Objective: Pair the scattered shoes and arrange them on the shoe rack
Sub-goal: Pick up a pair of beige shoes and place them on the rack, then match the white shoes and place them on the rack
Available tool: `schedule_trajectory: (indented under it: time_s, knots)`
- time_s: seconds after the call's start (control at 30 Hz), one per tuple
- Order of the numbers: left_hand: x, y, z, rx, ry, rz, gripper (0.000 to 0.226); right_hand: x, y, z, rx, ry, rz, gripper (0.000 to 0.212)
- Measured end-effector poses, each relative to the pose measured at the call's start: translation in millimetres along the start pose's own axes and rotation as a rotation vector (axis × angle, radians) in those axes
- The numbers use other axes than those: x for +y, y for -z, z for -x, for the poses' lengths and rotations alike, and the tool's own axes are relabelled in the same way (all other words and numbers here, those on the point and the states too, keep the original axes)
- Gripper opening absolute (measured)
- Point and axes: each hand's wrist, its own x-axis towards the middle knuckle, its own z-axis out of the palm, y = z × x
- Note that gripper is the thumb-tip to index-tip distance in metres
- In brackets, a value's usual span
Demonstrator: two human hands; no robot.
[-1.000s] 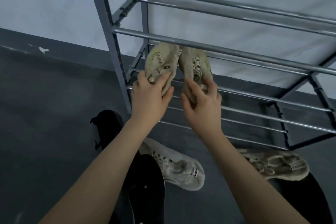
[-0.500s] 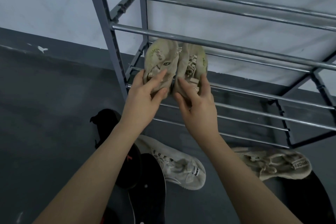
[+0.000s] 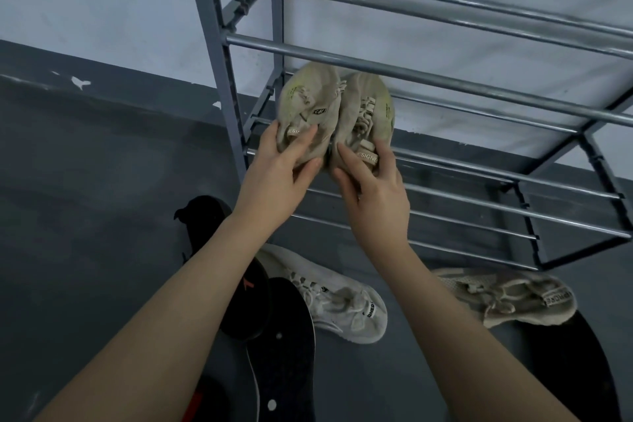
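Observation:
Two beige sneakers stand side by side, toes toward the wall, on a middle tier of the grey metal shoe rack (image 3: 445, 82) at its left end. My left hand (image 3: 277, 168) grips the heel of the left beige sneaker (image 3: 308, 106). My right hand (image 3: 373, 188) grips the heel of the right beige sneaker (image 3: 370, 110). The two shoes touch each other. On the floor lie a white sneaker (image 3: 339, 298), another beige sneaker (image 3: 507, 295) and black shoes (image 3: 246, 288).
The rack's left upright post (image 3: 215, 55) stands just left of my left hand. A black skateboard-like sole (image 3: 284, 353) lies between my forearms. Another dark shape (image 3: 575, 367) sits at the lower right. The floor is dark grey; a pale wall is behind the rack.
Both hands have pushed the two beige sneakers together and a little deeper onto the rack tier; the gap between the shoes has closed.

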Motion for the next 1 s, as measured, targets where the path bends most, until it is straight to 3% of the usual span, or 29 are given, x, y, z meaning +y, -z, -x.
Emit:
schedule_trajectory:
  time_s: [0.13,0.27,0.47,0.7,1.0]
  knots:
    - [9.9,7.0,6.2,-0.05,0.062,-0.122,0.055,-1.9,9.9,2.3,-0.092,-0.024,0.048,0.043]
    - [24.1,10.7,28.5,0.021,-0.09,-0.347,0.046,-14.1,26.5,15.4,-0.104,-0.047,0.18,0.05]
    - [34.5,27.4,86.8,-0.035,-0.039,-0.322,0.048,-17.5,54.7,66.3,-0.135,-0.09,0.058,0.049]
    - [31.4,28.1,206.6,-0.212,0.218,-0.269,0.044,-35.5,46.6,173.4,-0.35,-0.212,-0.05,0.055]
    - [-8.8,0.2,290.1,-0.548,0.275,-0.42,0.055,-47.8,28.8,294.4,-0.744,-0.204,0.031,0.081]
